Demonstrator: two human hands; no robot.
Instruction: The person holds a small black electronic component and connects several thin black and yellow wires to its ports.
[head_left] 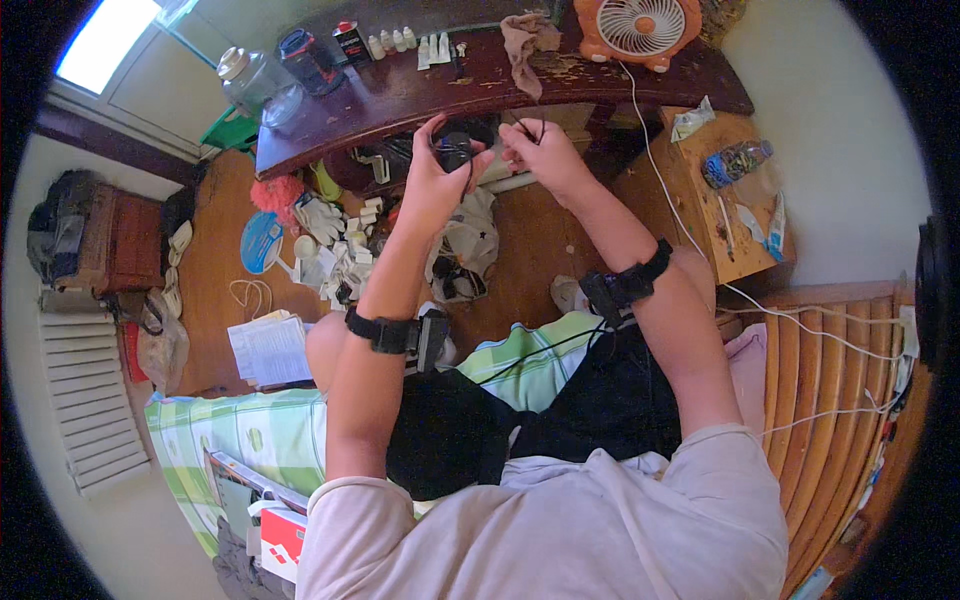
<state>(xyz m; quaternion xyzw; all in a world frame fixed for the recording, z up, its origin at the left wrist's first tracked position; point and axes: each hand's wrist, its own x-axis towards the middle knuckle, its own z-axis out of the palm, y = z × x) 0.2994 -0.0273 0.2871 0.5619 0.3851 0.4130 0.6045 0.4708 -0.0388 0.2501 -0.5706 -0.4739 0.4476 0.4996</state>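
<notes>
Both my hands are raised in front of the desk's front edge. My left hand point(440, 172) curls, thumb and fingers closed, around a small dark rounded object point(456, 150) with thin black cord at it; its exact kind I cannot make out. To its right, my right hand point(548, 158) pinches a thin black cord point(543, 124) that bends in a loop above the fingers. Whether this cord joins the dark object is not clear. Each forearm wears a black strap with a small device, the left strap point(385, 333) and the right strap point(628, 284).
The dark red desk point(400, 110) carries jars, small bottles, a cloth point(525, 45) and an orange fan point(640, 30). A wooden cabinet point(700, 185) holds a bottle point(737, 163). White cables run down the right. Litter and papers point(270, 348) lie on the floor; a checked bed sheet point(280, 425) lies under me.
</notes>
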